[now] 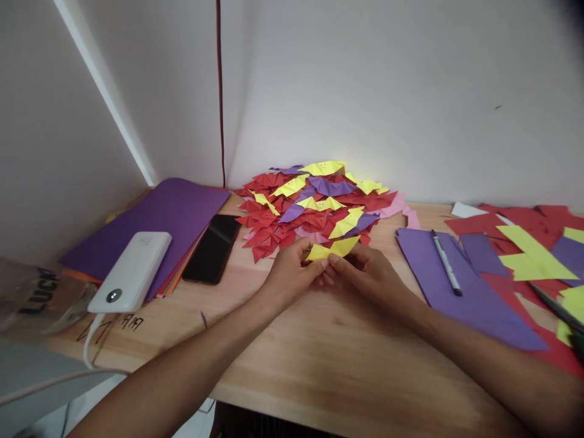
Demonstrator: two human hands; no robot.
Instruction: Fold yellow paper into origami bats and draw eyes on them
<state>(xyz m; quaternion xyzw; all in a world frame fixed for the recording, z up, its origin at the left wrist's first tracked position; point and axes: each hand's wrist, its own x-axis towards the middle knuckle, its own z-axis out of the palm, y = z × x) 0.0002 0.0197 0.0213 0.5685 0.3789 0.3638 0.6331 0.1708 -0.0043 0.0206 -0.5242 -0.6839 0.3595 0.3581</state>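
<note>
My left hand [292, 272] and my right hand [362, 271] meet over the middle of the wooden table [319, 359]. Both pinch a small folded yellow paper piece [333, 248] between thumbs and fingers, just above the tabletop. Right behind it lies a pile of folded paper figures [310, 207] in red, yellow, purple and pink, reaching back to the wall.
At left lie a black phone [213, 248], a white power bank [131, 271] with its cable, and purple sheets [155, 222]. At right a pen [446, 263] rests on a purple sheet [460, 286] among red and yellow offcuts [529, 252]. Scissors [559, 310] show at the right edge.
</note>
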